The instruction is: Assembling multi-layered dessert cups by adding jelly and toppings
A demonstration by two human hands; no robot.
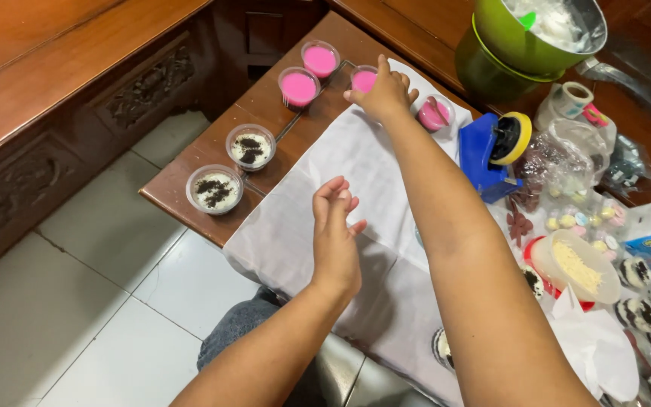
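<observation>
The right hand was stretched to the far edge of the white cloth, its fingers curled over the rim of a pink-filled cup and closed on it from above. The left hand was held in the air over the near part of the cloth, fingers pressed together and slightly bent, holding nothing.

Just right of the gripped cup, a second pink cup stood on the cloth. Two more pink cups were set on the bare wooden counter to the far left, and two white cups topped with dark crumbs stood nearer along the counter's left edge.

A grip by the rim would best be kept level and light, it is judged, so that the soft filling is not tipped or dented; the free hand could steady the cloth against dragging.

To the right, a blue tape dispenser with a yellow wheel, stacked green bowls, a tub of shredded yellow topping and bags of small sweets were crowded together.
</observation>
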